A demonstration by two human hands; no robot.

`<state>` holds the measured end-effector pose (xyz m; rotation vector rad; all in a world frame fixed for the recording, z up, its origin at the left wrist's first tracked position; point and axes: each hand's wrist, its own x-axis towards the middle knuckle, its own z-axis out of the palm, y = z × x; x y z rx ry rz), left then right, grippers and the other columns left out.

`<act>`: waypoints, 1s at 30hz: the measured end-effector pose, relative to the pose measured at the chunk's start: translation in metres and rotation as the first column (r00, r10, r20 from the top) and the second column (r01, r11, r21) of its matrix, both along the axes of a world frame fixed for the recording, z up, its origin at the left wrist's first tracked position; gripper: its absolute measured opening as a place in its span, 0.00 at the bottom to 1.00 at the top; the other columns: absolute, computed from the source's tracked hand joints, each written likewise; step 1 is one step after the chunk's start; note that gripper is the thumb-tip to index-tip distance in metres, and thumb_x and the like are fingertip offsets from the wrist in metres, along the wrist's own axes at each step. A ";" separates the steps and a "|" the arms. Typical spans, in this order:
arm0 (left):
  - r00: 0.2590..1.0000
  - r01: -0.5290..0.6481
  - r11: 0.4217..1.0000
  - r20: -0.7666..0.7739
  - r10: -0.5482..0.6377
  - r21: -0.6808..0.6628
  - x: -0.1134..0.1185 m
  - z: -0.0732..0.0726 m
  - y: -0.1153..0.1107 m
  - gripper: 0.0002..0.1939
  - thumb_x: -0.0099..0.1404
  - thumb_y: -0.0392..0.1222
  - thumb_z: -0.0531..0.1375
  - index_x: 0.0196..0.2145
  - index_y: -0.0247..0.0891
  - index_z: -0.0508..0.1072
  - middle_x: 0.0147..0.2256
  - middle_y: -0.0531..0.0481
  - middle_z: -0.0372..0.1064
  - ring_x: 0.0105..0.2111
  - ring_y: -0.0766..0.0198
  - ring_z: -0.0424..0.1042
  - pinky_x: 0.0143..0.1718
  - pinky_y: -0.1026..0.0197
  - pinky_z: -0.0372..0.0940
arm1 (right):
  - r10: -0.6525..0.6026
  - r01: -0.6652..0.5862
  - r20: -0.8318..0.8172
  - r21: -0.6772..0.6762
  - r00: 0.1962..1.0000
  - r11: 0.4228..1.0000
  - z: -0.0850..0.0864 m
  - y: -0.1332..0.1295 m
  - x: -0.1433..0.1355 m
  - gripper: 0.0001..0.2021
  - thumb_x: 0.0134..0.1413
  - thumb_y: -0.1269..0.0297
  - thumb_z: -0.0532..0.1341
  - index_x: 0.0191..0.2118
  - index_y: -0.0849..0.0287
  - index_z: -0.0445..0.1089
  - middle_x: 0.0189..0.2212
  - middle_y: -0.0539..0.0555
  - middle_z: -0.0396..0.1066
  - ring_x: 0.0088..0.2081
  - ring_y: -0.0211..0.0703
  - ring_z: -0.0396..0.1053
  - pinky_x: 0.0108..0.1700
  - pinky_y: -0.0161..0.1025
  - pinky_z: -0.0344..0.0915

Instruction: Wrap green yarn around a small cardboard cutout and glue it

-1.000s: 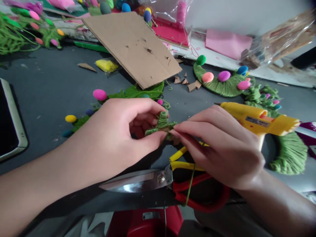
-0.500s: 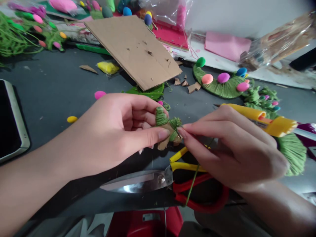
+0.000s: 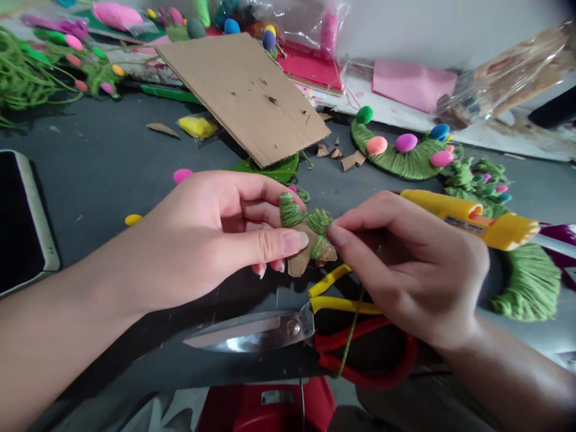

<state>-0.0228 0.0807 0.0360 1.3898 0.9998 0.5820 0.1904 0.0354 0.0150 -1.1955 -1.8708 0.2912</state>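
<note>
Between thumb and fingers, my left hand grips a small cardboard cutout whose upper and right arms are wrapped in green yarn; its lower part is bare. My right hand pinches at the cutout's right side, thumb against index finger. A strand of green yarn hangs below that hand, over the scissors' handle, so the pinch appears to be on the yarn. Scissors with red and yellow handles lie just below both hands, blades pointing left.
A cardboard sheet lies at the back, near cardboard scraps. A yellow glue gun and a green yarn-wrapped crescent with coloured balls are to the right. A phone lies left. Green yarn is heaped at the back left.
My right hand has shifted slightly up and turned, its pinch moving from the front of the cutout to its right edge. The left hand keeps its grip.
</note>
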 end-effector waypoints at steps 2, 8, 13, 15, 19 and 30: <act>1.000 0.012 1.000 0.021 -0.012 -0.016 -0.001 -0.001 0.000 0.01 0.64 0.39 0.67 0.35 0.42 0.78 0.25 0.57 0.77 0.22 0.68 0.76 0.27 0.71 0.72 | 0.035 -0.034 0.005 -0.019 0.999 0.999 0.001 0.001 0.000 0.04 0.58 0.74 0.67 0.34 0.57 0.76 0.28 0.49 0.74 0.28 0.36 0.70 0.31 0.36 0.69; 0.999 0.016 0.999 0.046 -0.014 -0.050 -0.002 -0.007 -0.002 0.05 0.65 0.44 0.67 0.37 0.43 0.77 0.27 0.54 0.77 0.28 0.62 0.80 0.27 0.69 0.72 | 0.126 -0.124 0.016 -0.089 0.992 0.988 0.000 0.004 -0.002 0.09 0.58 0.78 0.63 0.33 0.56 0.75 0.29 0.49 0.75 0.29 0.36 0.71 0.30 0.34 0.69; 0.987 -0.145 0.980 -0.051 0.153 0.135 0.009 -0.006 0.001 0.15 0.62 0.54 0.68 0.41 0.43 0.75 0.28 0.51 0.76 0.33 0.55 0.81 0.31 0.61 0.76 | 0.149 -0.145 0.016 -0.161 0.989 0.976 -0.001 0.006 -0.003 0.10 0.58 0.79 0.63 0.29 0.58 0.75 0.26 0.47 0.72 0.27 0.32 0.68 0.29 0.30 0.66; 0.975 -0.183 0.958 -0.084 0.206 0.221 0.015 -0.001 0.005 0.19 0.62 0.58 0.67 0.44 0.43 0.75 0.29 0.50 0.76 0.36 0.52 0.81 0.34 0.58 0.77 | 0.157 -0.153 0.013 -0.151 0.988 0.977 -0.002 0.006 -0.003 0.09 0.58 0.77 0.64 0.30 0.58 0.76 0.26 0.47 0.72 0.27 0.31 0.69 0.30 0.29 0.66; 0.974 -0.181 0.947 -0.086 0.210 0.266 0.017 0.002 0.011 0.21 0.63 0.60 0.65 0.46 0.43 0.75 0.30 0.49 0.78 0.39 0.51 0.81 0.38 0.57 0.78 | 0.160 -0.155 0.048 -0.094 0.986 0.983 -0.005 0.006 -0.002 0.07 0.58 0.77 0.65 0.36 0.58 0.78 0.29 0.49 0.76 0.30 0.32 0.72 0.33 0.30 0.69; 0.959 -0.052 0.887 -0.225 0.172 0.458 0.000 -0.011 -0.006 0.07 0.66 0.38 0.65 0.43 0.42 0.77 0.36 0.56 0.81 0.34 0.65 0.80 0.35 0.68 0.74 | 0.109 -0.112 0.148 0.012 0.983 0.994 -0.007 0.002 -0.001 0.09 0.59 0.76 0.64 0.37 0.53 0.77 0.30 0.50 0.76 0.31 0.37 0.74 0.30 0.34 0.69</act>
